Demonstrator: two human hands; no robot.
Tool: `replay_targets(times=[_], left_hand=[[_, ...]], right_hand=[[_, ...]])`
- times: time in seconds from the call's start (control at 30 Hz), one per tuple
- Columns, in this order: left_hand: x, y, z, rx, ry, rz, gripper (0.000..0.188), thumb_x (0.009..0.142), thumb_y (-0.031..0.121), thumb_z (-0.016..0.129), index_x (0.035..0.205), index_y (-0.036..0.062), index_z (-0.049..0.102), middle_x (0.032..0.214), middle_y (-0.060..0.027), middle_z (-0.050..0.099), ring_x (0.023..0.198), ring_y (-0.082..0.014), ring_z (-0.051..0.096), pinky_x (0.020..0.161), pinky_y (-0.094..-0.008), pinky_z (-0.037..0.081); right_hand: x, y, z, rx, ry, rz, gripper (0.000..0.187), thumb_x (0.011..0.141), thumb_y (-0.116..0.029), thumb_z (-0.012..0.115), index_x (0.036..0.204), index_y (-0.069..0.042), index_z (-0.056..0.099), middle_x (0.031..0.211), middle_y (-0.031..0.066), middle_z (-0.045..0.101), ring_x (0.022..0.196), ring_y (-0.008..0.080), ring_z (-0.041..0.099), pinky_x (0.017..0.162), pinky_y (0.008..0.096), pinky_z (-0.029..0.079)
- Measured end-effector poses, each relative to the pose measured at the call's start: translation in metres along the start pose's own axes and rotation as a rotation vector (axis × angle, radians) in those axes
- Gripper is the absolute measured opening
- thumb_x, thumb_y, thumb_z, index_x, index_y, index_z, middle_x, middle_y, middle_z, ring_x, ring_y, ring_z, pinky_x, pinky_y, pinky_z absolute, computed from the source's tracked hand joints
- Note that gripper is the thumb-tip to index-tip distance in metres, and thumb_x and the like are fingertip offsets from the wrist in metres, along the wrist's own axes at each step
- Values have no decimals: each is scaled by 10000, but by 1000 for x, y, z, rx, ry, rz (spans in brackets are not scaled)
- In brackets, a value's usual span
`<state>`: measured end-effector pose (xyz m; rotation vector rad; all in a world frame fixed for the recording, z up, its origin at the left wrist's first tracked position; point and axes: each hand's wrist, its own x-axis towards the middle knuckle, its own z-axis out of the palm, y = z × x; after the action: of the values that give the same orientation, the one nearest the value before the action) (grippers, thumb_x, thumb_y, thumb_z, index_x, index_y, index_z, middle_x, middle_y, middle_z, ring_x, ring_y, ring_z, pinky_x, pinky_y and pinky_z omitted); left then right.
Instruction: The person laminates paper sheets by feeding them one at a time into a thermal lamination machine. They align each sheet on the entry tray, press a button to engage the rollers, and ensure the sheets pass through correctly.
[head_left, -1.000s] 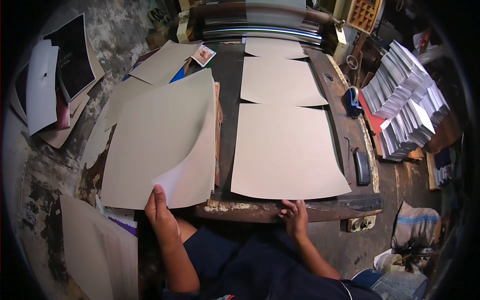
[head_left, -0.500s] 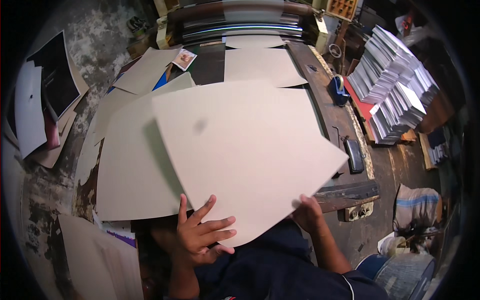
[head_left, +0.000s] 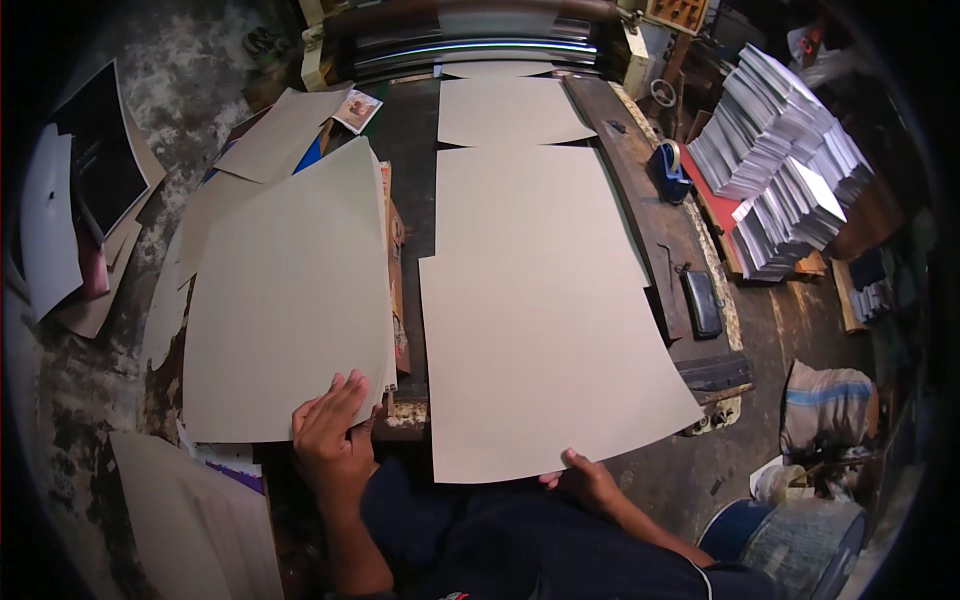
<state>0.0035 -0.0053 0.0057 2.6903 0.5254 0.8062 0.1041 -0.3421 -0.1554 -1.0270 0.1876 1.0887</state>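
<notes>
Your right hand (head_left: 590, 478) pinches the near edge of a large beige sheet of thin card (head_left: 545, 360), thumb on top, fingers hidden beneath. That sheet lies flat on the dark wooden table (head_left: 640, 200), its near edge overhanging towards you. Your left hand (head_left: 330, 430) rests open, fingers spread, on the near right corner of a stack of matching beige sheets (head_left: 290, 300) just beside it on the left. Beyond the held sheet, two more beige sheets (head_left: 510, 110) lead to a roller machine (head_left: 470, 40). Well apart on the right stand piles of white printed booklets (head_left: 780, 160).
</notes>
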Motion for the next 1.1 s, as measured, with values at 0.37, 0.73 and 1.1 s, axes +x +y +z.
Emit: replay_targets(times=[0.37, 0.73, 1.1], left_hand=[[2, 10, -9, -283, -5, -219, 272, 947, 256, 636, 1127, 65, 707, 1152, -94, 709, 1156, -277, 632, 988, -374, 421], [2, 12, -3, -335, 23, -281, 291, 1000, 194, 547, 1159, -12, 677, 1148, -175, 696, 1169, -326, 620, 999, -400, 443], [-2, -25, 3, -889, 700, -610, 523, 1000, 391, 554, 1251, -66, 588, 1179, -185, 633, 1093, -238, 559, 1044, -347, 375]], right_hand=[[-23, -7, 14, -50, -168, 12, 555, 1018, -313, 505, 1411, 57, 373, 1376, 219, 502, 1222, 348, 559, 1026, 469, 453], [3, -16, 7, 31, -177, 22, 587, 1044, -418, 385, 1374, 66, 428, 1263, 231, 607, 1221, 314, 541, 1084, 457, 385], [59, -28, 13, 177, -70, -220, 398, 1036, -321, 445, 1270, -1, 472, 1223, 188, 639, 1058, 234, 606, 956, 385, 476]])
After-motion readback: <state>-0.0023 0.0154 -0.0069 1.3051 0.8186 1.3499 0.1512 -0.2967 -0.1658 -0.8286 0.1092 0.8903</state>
